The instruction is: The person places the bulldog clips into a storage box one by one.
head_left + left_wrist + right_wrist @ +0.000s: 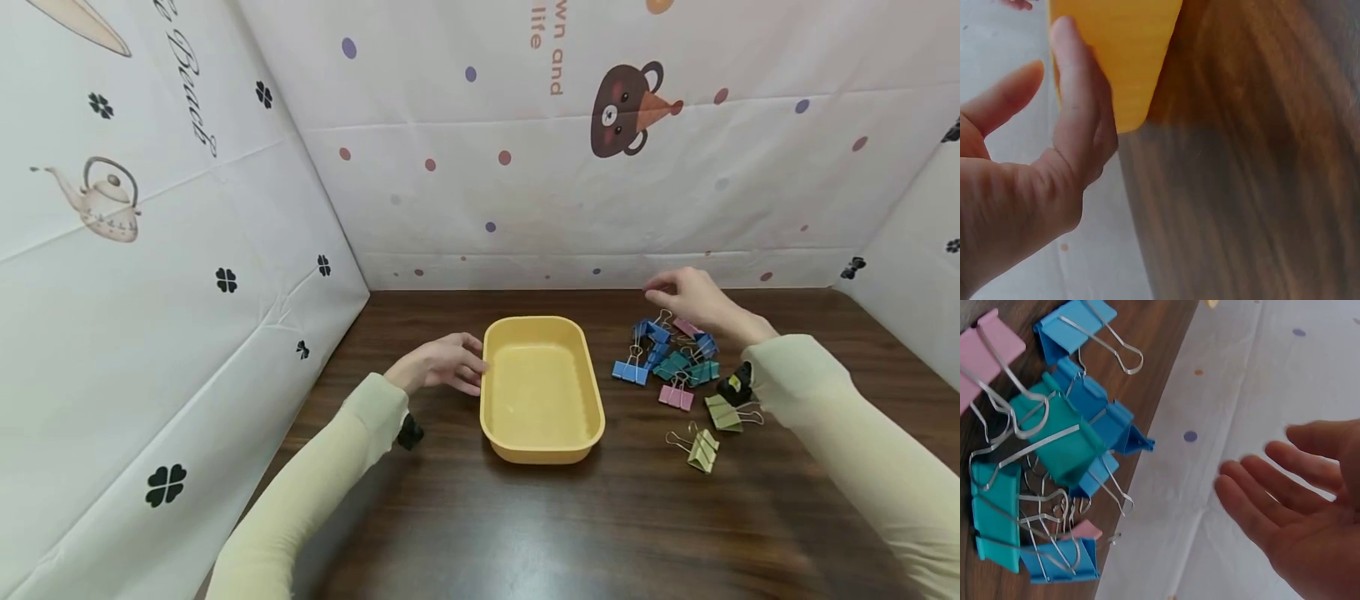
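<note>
A yellow plastic tray point(543, 454) stands on the dark wooden table. My left hand point(452, 364) is at its left wall, fingers right against the side, as the left wrist view shows too. Over the far end of a pile of binder clips, my right hand point(693, 297) hovers with loosely bent fingers and nothing in them. The pile holds blue clips point(630, 372), green clips point(1059, 434) and pink clips point(676, 397), their wire handles tangled together. Nearer my right forearm lie two yellow-green clips, one point(703, 451) in front of the other point(723, 413).
White printed sheets form a back wall point(480, 192) and side walls around the wooden table point(465, 533). The clip pile sits to the right of the tray. Black wrist cameras hang under both sleeves.
</note>
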The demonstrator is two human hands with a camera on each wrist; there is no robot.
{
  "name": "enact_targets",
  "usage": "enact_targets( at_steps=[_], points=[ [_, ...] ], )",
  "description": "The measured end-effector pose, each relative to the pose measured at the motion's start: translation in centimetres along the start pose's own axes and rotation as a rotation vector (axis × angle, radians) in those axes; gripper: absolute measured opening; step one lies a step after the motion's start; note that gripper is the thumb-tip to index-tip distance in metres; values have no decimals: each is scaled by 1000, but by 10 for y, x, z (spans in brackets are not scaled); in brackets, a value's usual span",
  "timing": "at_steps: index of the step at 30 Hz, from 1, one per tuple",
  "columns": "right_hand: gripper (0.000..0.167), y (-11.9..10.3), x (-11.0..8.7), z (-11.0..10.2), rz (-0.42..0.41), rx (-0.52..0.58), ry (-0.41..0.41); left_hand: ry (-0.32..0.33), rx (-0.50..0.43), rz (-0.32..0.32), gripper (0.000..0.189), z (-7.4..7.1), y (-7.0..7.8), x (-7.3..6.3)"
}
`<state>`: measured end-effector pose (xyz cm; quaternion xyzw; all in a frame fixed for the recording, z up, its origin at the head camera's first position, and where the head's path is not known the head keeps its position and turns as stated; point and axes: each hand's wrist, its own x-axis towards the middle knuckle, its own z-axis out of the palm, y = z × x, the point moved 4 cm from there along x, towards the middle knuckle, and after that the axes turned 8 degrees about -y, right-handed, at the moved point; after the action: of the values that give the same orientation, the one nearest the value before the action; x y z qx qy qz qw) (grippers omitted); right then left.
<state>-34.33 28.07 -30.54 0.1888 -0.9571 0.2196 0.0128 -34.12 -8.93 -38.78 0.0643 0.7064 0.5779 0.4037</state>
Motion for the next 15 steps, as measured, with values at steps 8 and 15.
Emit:
enact_targets(
  at_steps=[8,15],
  points=[
    [26,0,6,22,-27,-14,-174,-17,-35,8,51,0,-6,11],
    [23,2,8,35,-28,0,-243,-10,-60,26,47,-4,-6,17]
  ],
)
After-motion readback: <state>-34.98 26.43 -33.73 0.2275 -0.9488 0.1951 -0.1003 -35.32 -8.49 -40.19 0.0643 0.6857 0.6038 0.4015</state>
